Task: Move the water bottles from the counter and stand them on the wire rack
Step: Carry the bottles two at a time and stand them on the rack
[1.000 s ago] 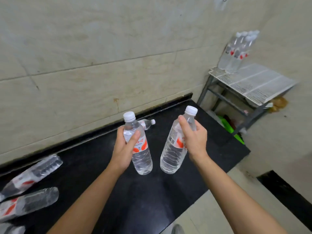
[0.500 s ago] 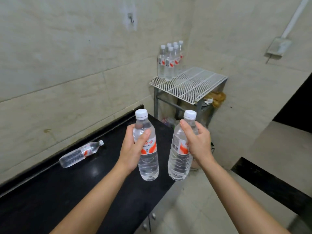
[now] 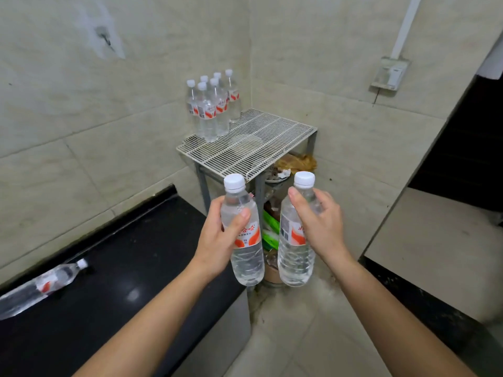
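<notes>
Nearing the wire rack [image 3: 261, 143], left hand [image 3: 215, 243] and right hand [image 3: 324, 229] carry bottles [image 3: 248, 265].

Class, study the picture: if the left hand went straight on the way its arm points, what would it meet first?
Most likely the near front edge of the rack. The left hand, gripping a bottle, aims at it with nothing visibly between, though depth is unclear.

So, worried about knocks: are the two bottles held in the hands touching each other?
Apart. The head view shows a clear gap between the left-hand bottle and the right-hand bottle.
</notes>
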The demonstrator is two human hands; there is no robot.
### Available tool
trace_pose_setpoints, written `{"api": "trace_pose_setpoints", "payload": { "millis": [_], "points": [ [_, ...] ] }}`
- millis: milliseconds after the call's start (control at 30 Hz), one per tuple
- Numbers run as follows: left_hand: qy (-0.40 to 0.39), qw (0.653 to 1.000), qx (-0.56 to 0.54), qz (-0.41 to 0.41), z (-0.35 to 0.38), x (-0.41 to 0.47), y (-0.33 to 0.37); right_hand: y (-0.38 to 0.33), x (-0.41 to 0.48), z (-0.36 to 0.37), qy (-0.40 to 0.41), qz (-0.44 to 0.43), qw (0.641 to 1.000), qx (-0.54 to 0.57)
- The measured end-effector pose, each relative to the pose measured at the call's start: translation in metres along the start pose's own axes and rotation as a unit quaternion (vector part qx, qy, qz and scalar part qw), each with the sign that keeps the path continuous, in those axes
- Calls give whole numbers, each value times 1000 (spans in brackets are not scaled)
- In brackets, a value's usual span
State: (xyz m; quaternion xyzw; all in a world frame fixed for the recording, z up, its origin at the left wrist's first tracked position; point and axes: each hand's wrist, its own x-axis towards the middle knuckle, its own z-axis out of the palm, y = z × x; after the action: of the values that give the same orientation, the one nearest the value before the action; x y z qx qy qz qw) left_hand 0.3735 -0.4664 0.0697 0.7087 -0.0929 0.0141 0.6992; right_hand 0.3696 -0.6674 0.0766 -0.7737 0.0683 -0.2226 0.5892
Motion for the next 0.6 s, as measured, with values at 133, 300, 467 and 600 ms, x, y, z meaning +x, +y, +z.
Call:
{"api": "trace_pose_setpoints", "payload": {
  "millis": [133, 300, 467, 600],
  "points": [
    [-6, 999, 30, 21, 19, 55, -7, 15, 57, -5, 0, -3, 1000, -1],
    [15, 998, 18, 62, 38, 147, -8, 24, 149, 2, -1, -16, 1000, 1],
    [40, 996, -15, 82, 45, 249, 2, 19, 253, 18, -14, -34, 999, 2],
    [62, 994, 9, 87, 41, 315, 3, 20, 321, 34, 2, -53, 999, -1]
  ]
}}
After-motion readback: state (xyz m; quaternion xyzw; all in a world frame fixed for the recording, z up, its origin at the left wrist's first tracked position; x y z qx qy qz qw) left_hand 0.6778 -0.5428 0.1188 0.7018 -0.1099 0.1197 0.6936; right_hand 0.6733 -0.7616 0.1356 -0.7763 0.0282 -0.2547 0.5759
